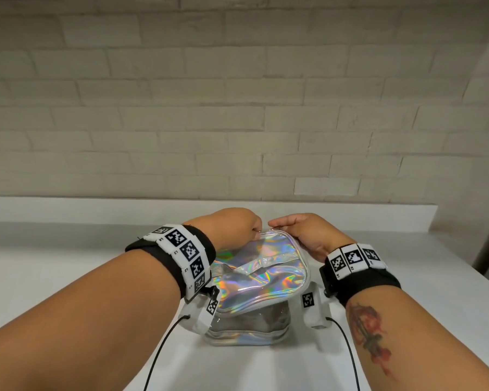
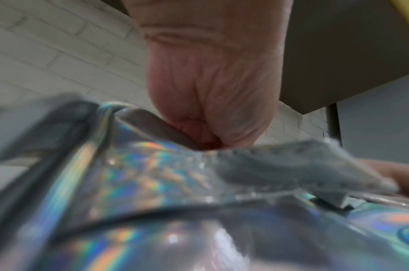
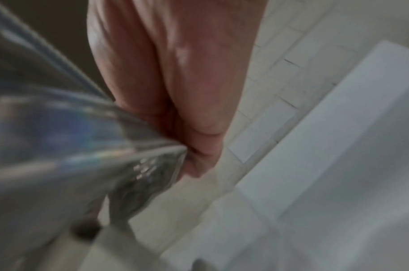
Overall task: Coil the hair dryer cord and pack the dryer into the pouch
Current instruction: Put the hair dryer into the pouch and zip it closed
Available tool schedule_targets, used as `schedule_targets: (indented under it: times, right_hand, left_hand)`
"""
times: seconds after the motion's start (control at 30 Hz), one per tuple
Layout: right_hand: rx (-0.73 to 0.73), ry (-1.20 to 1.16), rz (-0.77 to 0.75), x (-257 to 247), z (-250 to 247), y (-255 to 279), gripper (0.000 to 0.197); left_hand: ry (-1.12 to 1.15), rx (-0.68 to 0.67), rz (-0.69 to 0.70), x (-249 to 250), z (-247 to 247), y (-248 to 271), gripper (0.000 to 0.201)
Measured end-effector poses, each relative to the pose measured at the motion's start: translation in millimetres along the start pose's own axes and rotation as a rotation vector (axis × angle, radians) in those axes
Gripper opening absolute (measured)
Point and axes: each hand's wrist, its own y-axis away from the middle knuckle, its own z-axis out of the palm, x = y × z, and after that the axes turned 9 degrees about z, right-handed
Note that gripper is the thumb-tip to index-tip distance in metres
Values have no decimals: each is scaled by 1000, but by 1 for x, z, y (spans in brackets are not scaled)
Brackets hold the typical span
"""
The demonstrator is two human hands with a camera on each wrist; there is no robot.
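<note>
An iridescent silver pouch with a clear front wall stands on the white counter, and its lid lies down over the top. Something dark shows through the clear wall; I cannot make out the dryer or its cord. My left hand is curled at the lid's far edge and pinches it; in the left wrist view the left hand bites into the pouch seam. My right hand grips the far right corner. The right wrist view shows the right hand pinching the pouch edge.
A pale brick wall rises behind a raised white ledge at the back of the counter. Black cables run from both wrist cameras toward me. The counter ends at the right.
</note>
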Motion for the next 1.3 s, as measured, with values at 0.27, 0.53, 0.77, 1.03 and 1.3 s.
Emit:
schedule_targets:
  times: [0.27, 0.53, 0.77, 1.03, 1.3]
  right_hand:
    - [149, 736, -211, -21, -1, 6, 14]
    - [363, 830, -379, -17, -5, 23, 16]
    - [307, 784, -497, -3, 13, 60, 15]
    - [206, 892, -574, -14, 62, 97, 12]
    - [377, 818, -398, -1, 92, 86, 20]
  left_hand:
    - [29, 10, 11, -5, -2, -1, 19]
    - [37, 71, -129, -41, -12, 2, 26]
    - [-60, 39, -246, -61, -8, -3, 32]
    - [-83, -20, -298, -65, -6, -11, 33]
    - [79, 92, -141, -20, -15, -13, 34]
